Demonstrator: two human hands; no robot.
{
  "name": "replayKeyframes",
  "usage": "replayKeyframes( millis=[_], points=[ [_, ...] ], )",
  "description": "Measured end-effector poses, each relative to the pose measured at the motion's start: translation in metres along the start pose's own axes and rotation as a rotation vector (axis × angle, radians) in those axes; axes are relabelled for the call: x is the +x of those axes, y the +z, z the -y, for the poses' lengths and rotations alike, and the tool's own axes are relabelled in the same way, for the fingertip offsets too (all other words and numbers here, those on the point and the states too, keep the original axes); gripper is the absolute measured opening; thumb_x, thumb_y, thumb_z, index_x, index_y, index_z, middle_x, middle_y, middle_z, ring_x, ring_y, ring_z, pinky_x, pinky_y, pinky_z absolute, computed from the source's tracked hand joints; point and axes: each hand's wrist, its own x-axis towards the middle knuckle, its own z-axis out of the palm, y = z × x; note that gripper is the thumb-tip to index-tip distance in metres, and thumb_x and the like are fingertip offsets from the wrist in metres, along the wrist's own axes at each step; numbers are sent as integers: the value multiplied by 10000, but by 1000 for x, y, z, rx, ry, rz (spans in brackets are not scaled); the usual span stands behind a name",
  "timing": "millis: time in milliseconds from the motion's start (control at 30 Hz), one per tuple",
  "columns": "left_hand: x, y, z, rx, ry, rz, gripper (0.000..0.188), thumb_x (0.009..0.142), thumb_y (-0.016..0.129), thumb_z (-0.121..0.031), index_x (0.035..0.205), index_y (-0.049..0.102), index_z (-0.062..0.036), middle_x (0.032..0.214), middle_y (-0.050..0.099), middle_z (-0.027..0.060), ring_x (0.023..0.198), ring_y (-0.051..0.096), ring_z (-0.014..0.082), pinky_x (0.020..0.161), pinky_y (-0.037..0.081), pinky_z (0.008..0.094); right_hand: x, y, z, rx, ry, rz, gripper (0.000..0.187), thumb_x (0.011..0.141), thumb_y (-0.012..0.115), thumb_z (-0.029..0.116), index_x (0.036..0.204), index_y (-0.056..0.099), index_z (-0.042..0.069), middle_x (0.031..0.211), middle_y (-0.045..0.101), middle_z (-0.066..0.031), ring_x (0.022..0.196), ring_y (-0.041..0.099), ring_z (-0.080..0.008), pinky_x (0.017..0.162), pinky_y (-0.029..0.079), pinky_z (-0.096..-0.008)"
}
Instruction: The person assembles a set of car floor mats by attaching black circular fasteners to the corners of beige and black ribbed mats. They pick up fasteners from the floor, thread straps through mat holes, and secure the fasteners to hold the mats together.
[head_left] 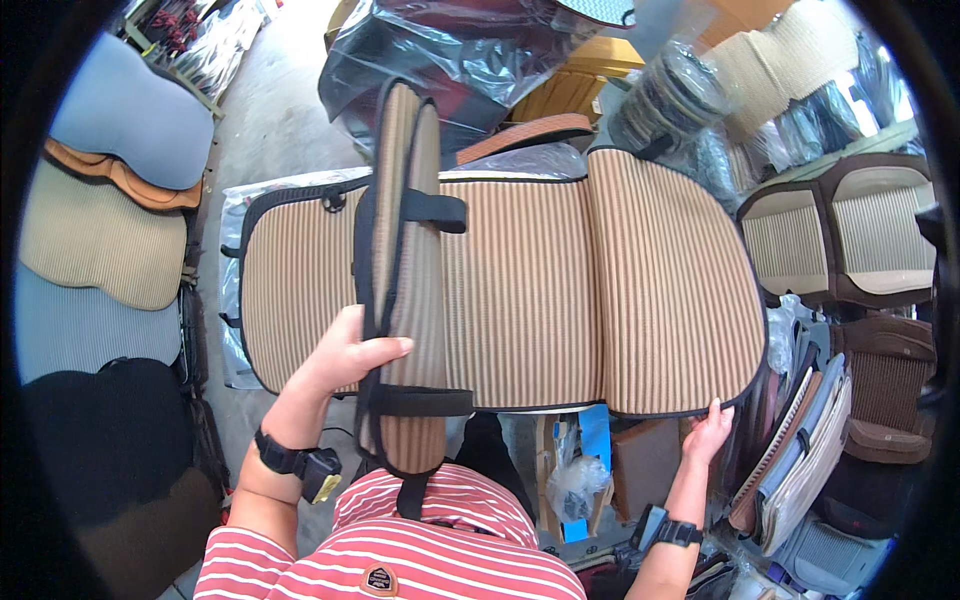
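Observation:
A beige-and-brown striped car seat cover (520, 300) with black edging lies spread out in front of me, its rounded section (675, 290) to the right. Above its left half, a folded striped seat cover (408, 300) stands on edge. Two black straps stick out from it, an upper strap (436, 210) and a lower strap (425, 402). My left hand (345, 350) is closed around the near left side of the folded cover, thumb across its face. My right hand (708, 432) pinches the lower right edge of the spread cover; its fingers are partly hidden beneath.
Stacked seat covers (110, 240) line the left side. Plastic-wrapped goods (450, 70) stand at the back, beside a wrapped roll (670, 95). On the right are more seat covers (840, 235) and an upright bundle (800, 450). An open carton (572, 470) stands near my legs.

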Motion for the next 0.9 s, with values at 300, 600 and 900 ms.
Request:
replayKeyframes(
  millis=[300,600,900],
  points=[
    [86,129,27,540,55,94,505,719,636,-270,973,568,162,915,601,325,918,604,396,828,469,409,77,-33,-36,-129,70,-157,100,923,462,136,1004,502,93,790,525,14,584,494,-78,408,380,-219],
    [118,205,52,698,31,152,492,747,604,-282,996,564,140,898,607,308,901,605,387,818,469,418,101,-43,-119,-563,135,-87,321,908,474,97,1227,472,65,1038,572,-94,808,584,-197,670,496,-301],
    [124,207,114,-68,-144,65,441,855,593,-254,1097,529,109,1031,624,165,961,588,199,851,454,318,-28,106,-108,-513,-64,678,406,933,486,352,1181,553,38,1156,552,-100,1070,516,-160,786,464,-260]
  ],
)
